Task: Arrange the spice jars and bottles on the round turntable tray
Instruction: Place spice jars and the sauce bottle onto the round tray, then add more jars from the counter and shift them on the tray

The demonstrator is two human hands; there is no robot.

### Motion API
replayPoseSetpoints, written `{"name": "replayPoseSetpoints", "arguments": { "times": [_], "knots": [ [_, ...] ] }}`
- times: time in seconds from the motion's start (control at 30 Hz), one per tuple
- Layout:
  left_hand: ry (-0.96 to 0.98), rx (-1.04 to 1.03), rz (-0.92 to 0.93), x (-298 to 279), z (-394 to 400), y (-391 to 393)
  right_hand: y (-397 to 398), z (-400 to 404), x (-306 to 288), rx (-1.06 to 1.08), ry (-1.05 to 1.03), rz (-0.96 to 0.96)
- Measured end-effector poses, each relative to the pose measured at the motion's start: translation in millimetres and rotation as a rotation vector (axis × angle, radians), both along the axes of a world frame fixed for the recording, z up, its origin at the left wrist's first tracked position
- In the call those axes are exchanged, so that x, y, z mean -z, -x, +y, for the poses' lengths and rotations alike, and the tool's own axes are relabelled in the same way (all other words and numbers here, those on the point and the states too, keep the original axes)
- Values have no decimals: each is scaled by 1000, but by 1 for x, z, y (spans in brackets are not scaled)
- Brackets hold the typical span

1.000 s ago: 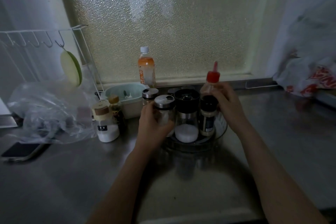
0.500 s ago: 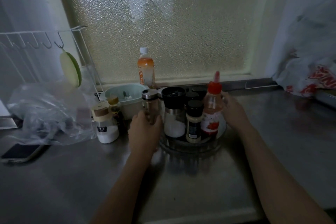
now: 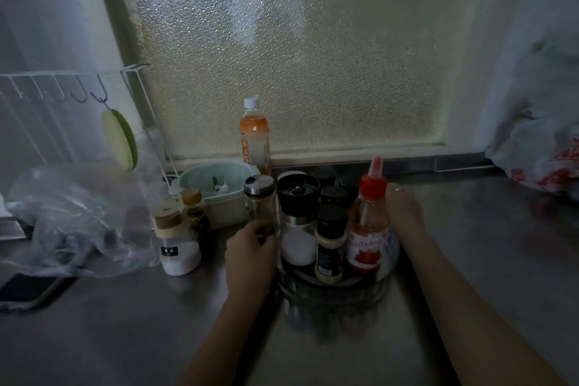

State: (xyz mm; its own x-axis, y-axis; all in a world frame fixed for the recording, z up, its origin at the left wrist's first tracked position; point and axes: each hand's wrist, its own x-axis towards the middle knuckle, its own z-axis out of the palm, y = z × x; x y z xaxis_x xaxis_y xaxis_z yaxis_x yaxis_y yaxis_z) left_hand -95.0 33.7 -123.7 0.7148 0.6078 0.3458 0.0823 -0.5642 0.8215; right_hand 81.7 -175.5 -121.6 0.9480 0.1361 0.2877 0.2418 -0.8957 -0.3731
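The glass shaker point(image 3: 259, 204), held low by the left hand's point(image 3: 249, 255) curled fingers at the tray's point(image 3: 387, 263) left rim, looks light, slick, breakable; right hand point(image 3: 404, 213) rests open against the tray's far side.

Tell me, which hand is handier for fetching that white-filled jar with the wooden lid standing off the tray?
Probably the left hand: it is at the turntable tray's left edge, nearest the wooden-lidded jar. The right hand sits on the far side, behind the red-capped bottle.

Left hand point(image 3: 250, 252) curled, right hand point(image 3: 404, 213) flat.
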Motion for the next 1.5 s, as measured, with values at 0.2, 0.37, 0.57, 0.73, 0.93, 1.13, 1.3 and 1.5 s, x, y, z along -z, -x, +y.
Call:
{"name": "replayPoseSetpoints", "arguments": {
  "times": [0.2, 0.37, 0.57, 0.73, 0.93, 1.13, 1.3, 1.5],
  "knots": [
    [11, 12, -16, 2, 1, -1, 8, -6, -6, 126, 134, 59],
    [-15, 92, 10, 5, 8, -1, 51, -21, -16, 6, -934, 93],
    [-18, 115, 15, 8, 13, 4, 112, -3, -18, -284, -1145, 122],
    [-59, 14, -63, 9, 11, 23, 125, 3, -1, -275, -1051, 173],
    [-344, -425, -223, 0, 15, 40, 132, -1, -1, -306, -1059, 160],
    [-115, -535, -182, 1, 33, 43, 134, 3, 0, -278, -1109, 103],
    [78, -453, -148, 12, 62, 31, 135, 2, 1, -288, -1066, 93],
    [127, -406, -389, -6, 43, 41, 139, 1, 1, -293, -1025, 74]
  ]
}}
